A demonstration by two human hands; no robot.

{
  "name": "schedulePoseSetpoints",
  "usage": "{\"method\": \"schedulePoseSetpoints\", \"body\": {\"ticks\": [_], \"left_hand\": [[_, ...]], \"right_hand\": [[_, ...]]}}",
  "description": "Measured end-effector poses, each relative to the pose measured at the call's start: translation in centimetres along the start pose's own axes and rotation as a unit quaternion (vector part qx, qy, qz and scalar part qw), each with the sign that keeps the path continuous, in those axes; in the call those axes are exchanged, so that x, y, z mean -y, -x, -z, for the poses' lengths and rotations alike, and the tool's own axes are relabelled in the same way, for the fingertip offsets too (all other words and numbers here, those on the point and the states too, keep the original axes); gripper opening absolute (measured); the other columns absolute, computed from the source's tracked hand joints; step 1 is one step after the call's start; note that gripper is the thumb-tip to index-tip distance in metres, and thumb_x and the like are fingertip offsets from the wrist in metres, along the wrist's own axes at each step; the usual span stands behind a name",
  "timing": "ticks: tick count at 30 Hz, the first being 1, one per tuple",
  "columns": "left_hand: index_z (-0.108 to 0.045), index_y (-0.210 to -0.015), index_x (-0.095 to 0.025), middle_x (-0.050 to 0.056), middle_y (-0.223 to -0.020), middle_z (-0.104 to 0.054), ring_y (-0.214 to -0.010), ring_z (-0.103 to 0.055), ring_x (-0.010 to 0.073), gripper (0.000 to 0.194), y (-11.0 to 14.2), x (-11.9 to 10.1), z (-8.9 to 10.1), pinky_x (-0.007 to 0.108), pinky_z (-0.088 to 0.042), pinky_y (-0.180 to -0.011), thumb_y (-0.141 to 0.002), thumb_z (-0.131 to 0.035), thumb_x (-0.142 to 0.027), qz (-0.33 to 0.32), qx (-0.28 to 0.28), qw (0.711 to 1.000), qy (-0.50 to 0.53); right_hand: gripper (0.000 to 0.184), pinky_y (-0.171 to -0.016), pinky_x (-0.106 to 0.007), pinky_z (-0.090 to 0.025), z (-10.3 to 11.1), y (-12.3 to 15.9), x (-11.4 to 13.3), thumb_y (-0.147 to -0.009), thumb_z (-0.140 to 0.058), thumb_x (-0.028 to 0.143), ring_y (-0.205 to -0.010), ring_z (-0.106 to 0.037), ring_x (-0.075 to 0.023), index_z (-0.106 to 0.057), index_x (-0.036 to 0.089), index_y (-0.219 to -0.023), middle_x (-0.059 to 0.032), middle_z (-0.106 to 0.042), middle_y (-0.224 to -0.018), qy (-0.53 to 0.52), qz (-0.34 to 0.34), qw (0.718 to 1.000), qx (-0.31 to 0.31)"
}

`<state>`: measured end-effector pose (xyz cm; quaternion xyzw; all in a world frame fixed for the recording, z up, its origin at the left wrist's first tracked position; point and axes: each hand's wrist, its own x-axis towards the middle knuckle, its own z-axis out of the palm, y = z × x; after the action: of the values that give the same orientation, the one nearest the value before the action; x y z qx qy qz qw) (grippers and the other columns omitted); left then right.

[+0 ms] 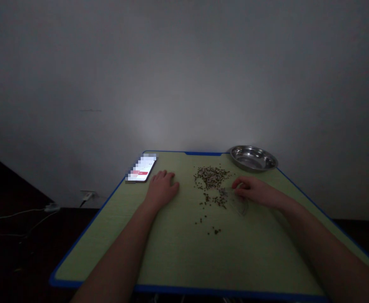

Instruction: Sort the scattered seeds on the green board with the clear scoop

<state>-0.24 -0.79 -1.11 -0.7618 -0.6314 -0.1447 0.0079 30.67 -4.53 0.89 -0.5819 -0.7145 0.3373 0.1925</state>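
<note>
A scatter of small dark seeds lies on a green table with a blue edge. My right hand rests at the right side of the seeds, its fingers pinched on a clear plastic bag that lies flat on the table. My left hand lies palm down on the table to the left of the seeds, fingers curled loosely, holding nothing. A steel bowl stands at the far right corner and looks empty.
A lit phone lies at the table's far left corner, just beyond my left hand. A plain wall rises behind the table. Cables and a wall socket show on the dark floor to the left.
</note>
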Motion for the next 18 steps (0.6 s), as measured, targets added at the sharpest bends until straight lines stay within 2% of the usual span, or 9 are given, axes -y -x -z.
{"method": "schedulePoseSetpoints", "body": {"ticks": [4, 8, 13, 18], "left_hand": [[-0.058, -0.116, -0.015, 0.014, -0.123, -0.054, -0.119, -0.045, 0.0259, 0.043, -0.1, 0.0, -0.1, 0.039, -0.032, -0.101, -0.081, -0.045, -0.037, 0.001, 0.004, 1.000, -0.004], [-0.058, -0.115, -0.015, 0.014, -0.121, -0.055, -0.119, -0.045, 0.0254, 0.042, 0.0, 0.0, -0.1, 0.038, -0.032, -0.101, -0.082, -0.043, -0.036, -0.001, -0.001, 1.000, -0.009], [-0.057, -0.117, -0.016, 0.014, -0.124, -0.054, -0.120, -0.044, 0.0258, 0.043, -0.1, 0.0, -0.1, 0.039, -0.030, -0.102, -0.082, -0.044, -0.037, 0.004, 0.005, 1.000, -0.004], [-0.057, -0.116, -0.016, 0.013, -0.121, -0.055, -0.119, -0.045, 0.0251, 0.042, -0.1, 0.1, -0.1, 0.039, -0.031, -0.102, -0.082, -0.044, -0.037, -0.001, 0.003, 1.000, -0.005]], "right_hand": [[0.015, -0.038, -0.022, -0.031, -0.3, -0.2, 0.1, -0.079, -0.052, 0.030, -0.039, -0.041, -0.0073, -0.052, 0.018, -0.089, 0.0033, -0.056, -0.060, -0.056, -0.028, 0.998, 0.010], [0.017, -0.037, -0.021, -0.030, -1.3, -0.7, 0.0, -0.079, -0.052, 0.032, -0.037, -0.041, -0.0074, -0.049, 0.018, -0.088, 0.0047, -0.055, -0.057, -0.065, -0.029, 0.997, -0.004], [0.013, -0.047, -0.022, -0.035, -2.1, -0.5, 0.7, -0.081, -0.054, 0.031, -0.050, -0.050, -0.0109, -0.053, 0.018, -0.084, 0.0016, -0.058, -0.058, 0.023, 0.024, 0.999, -0.032], [0.018, -0.050, -0.023, -0.034, -1.8, 0.0, 1.0, -0.083, -0.052, 0.037, -0.055, -0.051, -0.0127, -0.057, 0.019, -0.085, 0.0003, -0.059, -0.062, 0.095, 0.048, 0.992, -0.068]]}}
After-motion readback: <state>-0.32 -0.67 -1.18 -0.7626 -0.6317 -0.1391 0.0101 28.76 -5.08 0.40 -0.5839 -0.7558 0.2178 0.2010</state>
